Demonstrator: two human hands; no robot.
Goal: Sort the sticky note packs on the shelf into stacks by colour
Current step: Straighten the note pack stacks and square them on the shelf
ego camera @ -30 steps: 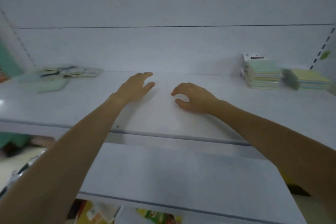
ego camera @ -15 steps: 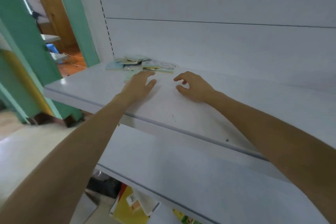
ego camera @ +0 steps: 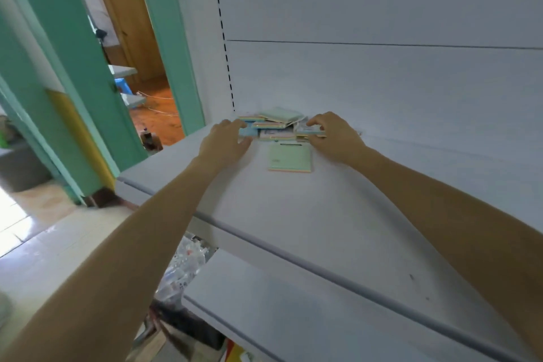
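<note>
While two hands (ego camera: 224,141) (ego camera: 333,138) touch the pile (ego camera: 276,122), one green pack (ego camera: 290,157) lies alongside.

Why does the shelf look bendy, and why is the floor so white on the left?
Head view: the wide-angle lens bows the shelf and stretches the arms; bright light washes the floor out white at the left; the sticky note packs look slightly soft.
</note>
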